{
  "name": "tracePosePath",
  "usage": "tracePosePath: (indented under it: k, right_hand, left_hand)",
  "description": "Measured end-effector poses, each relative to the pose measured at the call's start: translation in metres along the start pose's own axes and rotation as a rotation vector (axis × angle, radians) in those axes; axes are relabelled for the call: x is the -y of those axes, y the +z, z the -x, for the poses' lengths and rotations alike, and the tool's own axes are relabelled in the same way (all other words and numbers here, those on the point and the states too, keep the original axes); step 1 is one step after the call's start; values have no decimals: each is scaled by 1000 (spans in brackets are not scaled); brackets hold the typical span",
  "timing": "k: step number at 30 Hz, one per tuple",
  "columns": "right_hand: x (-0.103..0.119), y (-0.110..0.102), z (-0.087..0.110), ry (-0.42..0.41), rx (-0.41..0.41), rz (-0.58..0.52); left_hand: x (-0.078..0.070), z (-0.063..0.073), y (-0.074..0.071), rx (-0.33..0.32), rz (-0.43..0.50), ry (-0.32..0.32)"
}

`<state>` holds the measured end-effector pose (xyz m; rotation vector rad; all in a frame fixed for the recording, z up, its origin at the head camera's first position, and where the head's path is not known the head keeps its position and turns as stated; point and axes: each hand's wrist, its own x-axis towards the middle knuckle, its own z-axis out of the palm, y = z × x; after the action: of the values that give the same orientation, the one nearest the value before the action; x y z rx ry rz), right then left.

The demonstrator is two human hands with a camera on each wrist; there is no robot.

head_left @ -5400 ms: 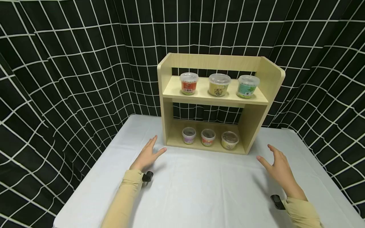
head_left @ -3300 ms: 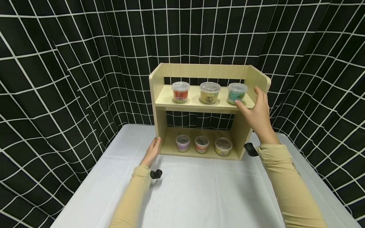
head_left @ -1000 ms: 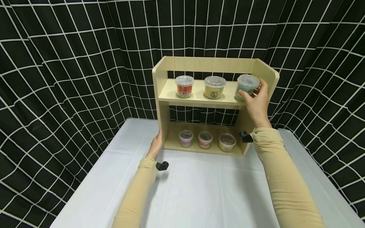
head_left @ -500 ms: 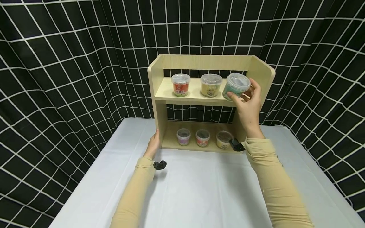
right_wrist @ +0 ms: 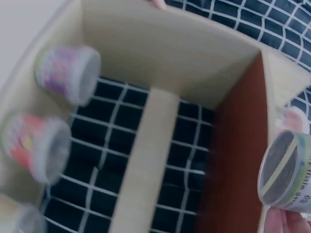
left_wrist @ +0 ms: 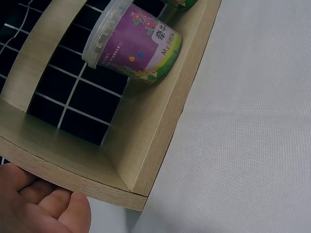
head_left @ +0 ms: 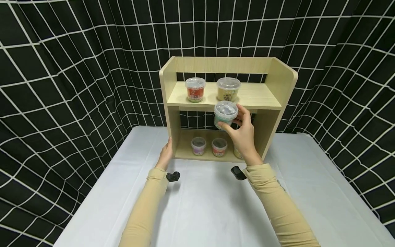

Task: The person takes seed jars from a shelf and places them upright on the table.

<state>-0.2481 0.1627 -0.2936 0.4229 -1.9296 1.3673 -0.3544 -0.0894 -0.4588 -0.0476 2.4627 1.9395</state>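
Observation:
My right hand (head_left: pixel 243 135) grips a lidded plastic cup with a teal label (head_left: pixel 224 113), thumb in front and fingers around its far side. The cup is off the upper shelf, tilted, in front of the wooden two-tier rack (head_left: pixel 220 64). In the right wrist view its clear base (right_wrist: pixel 279 170) shows at the right edge. My left hand (head_left: pixel 165 156) rests against the outside of the rack's left panel near the bottom. A red-labelled cup (head_left: pixel 195 92) and a yellow-labelled cup (head_left: pixel 227 92) stand on the upper shelf.
On the lower shelf sit a purple-labelled cup (head_left: pixel 198 148), a smaller red-labelled cup (head_left: pixel 219 149) and a yellow-labelled cup (head_left: pixel 237 154) partly hidden by my right hand. The rack stands on a white-covered table (head_left: pixel 197 206). Black grid curtains (head_left: pixel 77 85) surround it.
My right hand has taken the teal-labelled cup from the right end of the upper shelf and brought it left, down and forward. My left hand stays at the rack's left panel.

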Motion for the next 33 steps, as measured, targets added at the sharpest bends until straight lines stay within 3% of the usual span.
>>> tracePosePath:
  k: [6,8,14,21,33]
  right_hand:
    - [-44,17,21,106,33,-16]
    - [-50,23,28,150,57,-7]
    - [-62,38,50,288,132,8]
    - [-74,58,74,404,201,68]
    - [-80,85,105,489,243,101]
  left_hand:
    - [-1,-3,1,1,-9,3]
    - [-2,-5,1,3,-7,7]
    - [-4,-9,1,4,-11,-6]
    - [-3,-1,1,16,-4,-16]
    - [-1,-2,-1,11,-28,-21]
